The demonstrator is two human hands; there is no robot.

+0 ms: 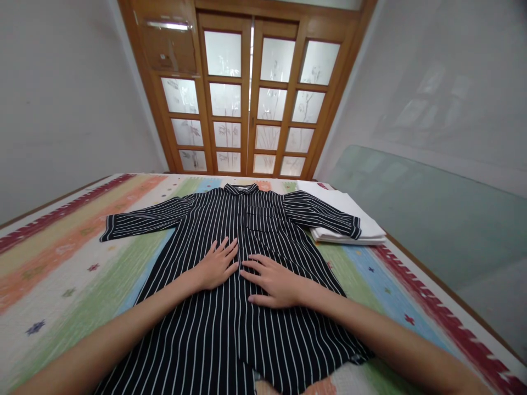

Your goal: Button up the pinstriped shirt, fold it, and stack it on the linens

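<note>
Shirt (230, 318), long axis fwd, collar (241, 190) twd doors (272, 85)

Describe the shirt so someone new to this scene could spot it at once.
Start at the glass-paned wooden doors and come down to the multicoloured cover. Mid-cover, beneath the person's left hand and right hand, lies the shirt, collar toward the doors. Its thin white stripes on black set it apart from the cover's broad bands and the plain white folded stack under one sleeve.
</note>
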